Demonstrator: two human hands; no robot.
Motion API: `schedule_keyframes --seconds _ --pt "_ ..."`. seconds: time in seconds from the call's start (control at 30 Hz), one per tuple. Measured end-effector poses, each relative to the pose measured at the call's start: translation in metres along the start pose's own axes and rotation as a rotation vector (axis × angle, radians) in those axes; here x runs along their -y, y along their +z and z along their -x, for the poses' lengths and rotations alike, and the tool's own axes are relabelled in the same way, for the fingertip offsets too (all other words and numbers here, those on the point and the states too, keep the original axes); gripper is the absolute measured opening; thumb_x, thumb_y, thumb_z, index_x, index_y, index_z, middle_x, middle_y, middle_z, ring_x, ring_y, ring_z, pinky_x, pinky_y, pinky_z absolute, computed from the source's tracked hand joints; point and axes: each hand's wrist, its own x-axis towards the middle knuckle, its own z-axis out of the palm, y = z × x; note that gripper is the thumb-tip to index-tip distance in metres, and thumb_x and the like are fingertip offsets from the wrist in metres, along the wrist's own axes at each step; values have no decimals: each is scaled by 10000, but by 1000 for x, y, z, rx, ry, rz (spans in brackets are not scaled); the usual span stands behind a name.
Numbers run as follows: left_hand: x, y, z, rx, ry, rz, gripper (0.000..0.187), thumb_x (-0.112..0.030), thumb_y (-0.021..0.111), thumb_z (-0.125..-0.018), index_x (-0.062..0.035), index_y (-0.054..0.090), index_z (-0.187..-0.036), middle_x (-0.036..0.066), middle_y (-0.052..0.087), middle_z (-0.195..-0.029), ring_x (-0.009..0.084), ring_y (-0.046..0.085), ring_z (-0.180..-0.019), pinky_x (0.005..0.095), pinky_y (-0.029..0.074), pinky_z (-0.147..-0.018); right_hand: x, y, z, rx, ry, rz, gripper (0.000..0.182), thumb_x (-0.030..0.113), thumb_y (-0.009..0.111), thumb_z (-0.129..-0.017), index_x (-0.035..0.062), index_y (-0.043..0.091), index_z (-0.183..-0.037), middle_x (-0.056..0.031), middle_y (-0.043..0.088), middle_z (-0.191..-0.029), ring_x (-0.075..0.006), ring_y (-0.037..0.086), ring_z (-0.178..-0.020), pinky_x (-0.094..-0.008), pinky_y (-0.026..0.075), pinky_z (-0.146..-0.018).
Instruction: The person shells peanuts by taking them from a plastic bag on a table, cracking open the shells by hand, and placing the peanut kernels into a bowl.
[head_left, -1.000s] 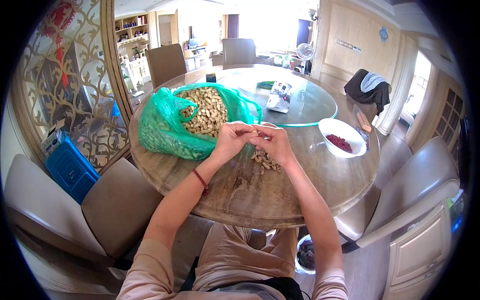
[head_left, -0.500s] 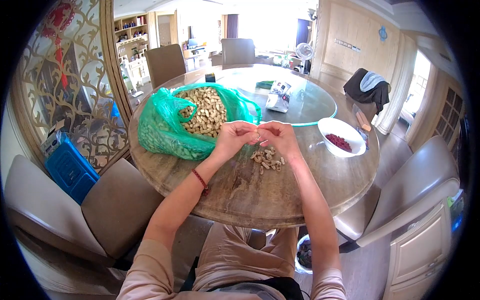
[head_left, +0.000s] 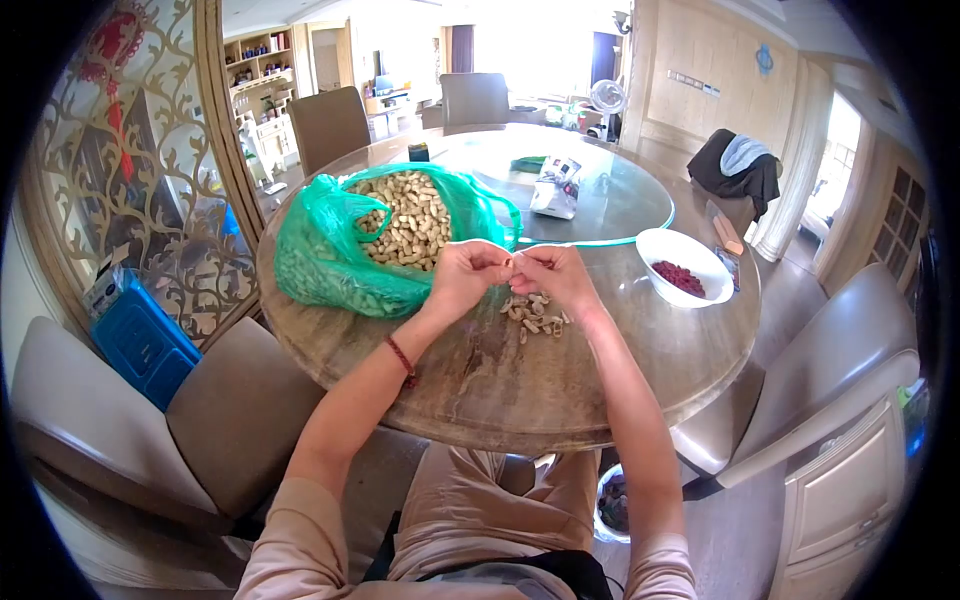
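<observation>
In the head view I watch the left hand (head_left: pixel 466 279) and right hand (head_left: pixel 559 279) meet, pinched narrowly on what looks like a peanut (head_left: pixel 512 264); green bag (head_left: pixel 335 285) at nine o'clock, shells (head_left: pixel 535 318) at five, white bowl (head_left: pixel 708 258) at three.

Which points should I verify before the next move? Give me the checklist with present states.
1. Left hand and right hand meeting at the fingertips: ok.
2. Small piece pinched between them, shell or kernel: cannot tell.
3. Green bag open, peanuts showing at its mouth: ok.
4. Table by the right hand free of shells: not ok, a loose heap lies there.
5. Reddish pieces inside the white bowl: ok.
</observation>
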Motion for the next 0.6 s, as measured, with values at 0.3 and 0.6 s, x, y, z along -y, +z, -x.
schedule_keyframes --seconds 0.3,0.6 --pt "6 -2 -1 11 -107 34 123 20 657 -740 42 637 -860 104 652 -778 125 620 -655 237 525 -596 -8 3 -1 -45 -12 39 216 153 610 -823 -60 632 -847 -101 639 -723 -145 633 -614 -233 537 -560" --pt "10 -2 -2 -89 -156 183 123 -19 667 -744 30 643 -854 95 655 -784 129 622 -670 228 512 -581 -9 6 2 -73 109 -132 202 129 555 -860 -51 615 -931 -115 636 -846 -153 628 -745 -236 534 -671"
